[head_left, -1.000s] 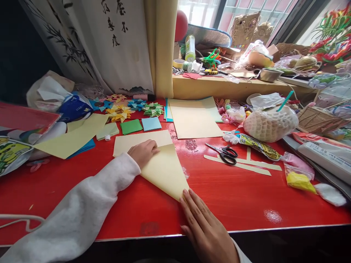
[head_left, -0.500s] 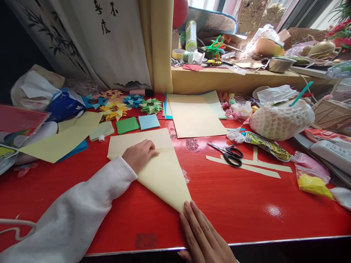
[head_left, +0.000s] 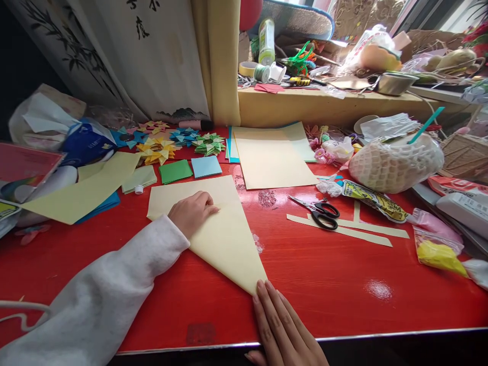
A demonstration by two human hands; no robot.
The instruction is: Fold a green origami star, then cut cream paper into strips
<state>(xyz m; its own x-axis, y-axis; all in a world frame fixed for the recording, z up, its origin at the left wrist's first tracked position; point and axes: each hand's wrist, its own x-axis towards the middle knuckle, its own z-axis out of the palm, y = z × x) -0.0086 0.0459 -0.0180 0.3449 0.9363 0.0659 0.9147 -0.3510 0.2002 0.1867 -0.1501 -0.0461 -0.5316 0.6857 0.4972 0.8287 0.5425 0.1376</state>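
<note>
A cream sheet of paper (head_left: 224, 249) lies on the red table, folded over so that it narrows to a point near the front edge. My left hand (head_left: 193, 211) rests on its upper part with fingers curled in, closed at the edge of the folded layer; the fingertips are partly hidden. At the pointed corner, my right hand (head_left: 282, 320) lies with its fingers stretched out and together, the fingertips touching the paper.
To the right are black-handled scissors (head_left: 324, 213) over cream paper strips (head_left: 362, 236). Behind lie a stack of larger sheets (head_left: 272, 157), green squares (head_left: 176, 172), blue squares (head_left: 206, 166) and folded paper stars (head_left: 157, 149). A net-wrapped bundle (head_left: 396, 165) stands at the right.
The camera view has shifted slightly. Both hands keep about the same places on the folded paper.
</note>
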